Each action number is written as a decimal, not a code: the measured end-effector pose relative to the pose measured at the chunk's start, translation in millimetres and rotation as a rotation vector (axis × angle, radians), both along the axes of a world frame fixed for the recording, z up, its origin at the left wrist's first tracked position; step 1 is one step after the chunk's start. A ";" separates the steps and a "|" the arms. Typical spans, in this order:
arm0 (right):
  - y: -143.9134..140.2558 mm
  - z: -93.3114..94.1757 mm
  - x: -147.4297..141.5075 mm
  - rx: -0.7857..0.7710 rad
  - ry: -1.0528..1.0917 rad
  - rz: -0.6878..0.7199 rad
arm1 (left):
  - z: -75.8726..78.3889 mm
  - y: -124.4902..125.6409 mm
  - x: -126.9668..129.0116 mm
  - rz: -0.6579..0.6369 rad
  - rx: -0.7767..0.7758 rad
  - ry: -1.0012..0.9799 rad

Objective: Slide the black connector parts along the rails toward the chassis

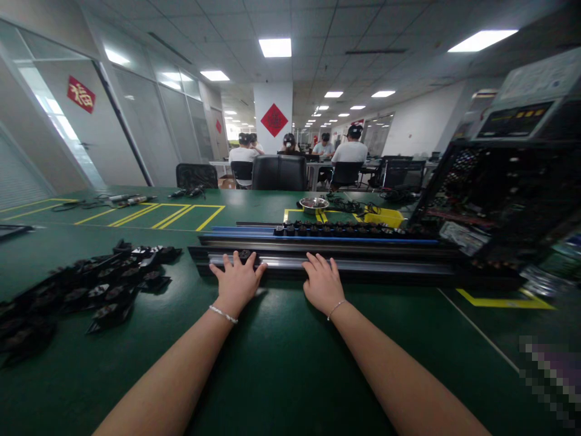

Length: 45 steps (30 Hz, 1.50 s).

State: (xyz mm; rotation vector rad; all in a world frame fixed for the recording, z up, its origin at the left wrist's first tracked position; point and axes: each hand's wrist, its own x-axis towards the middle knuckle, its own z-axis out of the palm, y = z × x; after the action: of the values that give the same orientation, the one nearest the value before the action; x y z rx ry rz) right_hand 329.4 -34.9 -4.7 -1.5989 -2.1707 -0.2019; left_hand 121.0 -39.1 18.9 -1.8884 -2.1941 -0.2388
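A long black and silver metal rail (363, 257) lies across the green table (281, 363) in front of me. My left hand (236, 281) rests palm down at its near edge, fingers spread over a small black part (246, 255) on the rail. My right hand (322, 283) lies flat beside it, fingertips touching the rail's silver strip. Neither hand grips anything that I can see. A row of small black parts (336, 229) sits along the far side of the rail.
A heap of black plastic parts (91, 284) lies at the left. A metal bowl (313, 204) and a yellow bin (385, 217) stand behind the rail. An open black machine case (494, 206) stands at the right. Several people sit at far desks.
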 end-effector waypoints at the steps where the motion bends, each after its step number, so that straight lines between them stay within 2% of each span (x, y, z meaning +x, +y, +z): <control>1: 0.1 0.0 0.1 0.001 0.002 0.000 | 1.0 0.3 -0.8 0.013 -0.003 0.008; 16: 0.2 -0.1 3.4 -0.009 0.009 -0.010 | 5.2 2.5 -9.8 0.055 -0.033 -0.033; 29: 0.2 0.7 3.6 -0.012 0.002 -0.007 | 15.2 1.3 -17.0 0.092 -0.064 -0.079; 45: -0.9 1.5 5.7 -0.014 0.002 -0.011 | 13.3 5.8 -23.9 0.128 -0.093 -0.115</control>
State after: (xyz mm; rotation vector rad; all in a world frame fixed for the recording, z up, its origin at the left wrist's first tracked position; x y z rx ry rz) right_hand 335.1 -35.8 -3.2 -1.6187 -2.1673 -0.1887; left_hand 97.2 -33.3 32.3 -1.8135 -2.4306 -0.2314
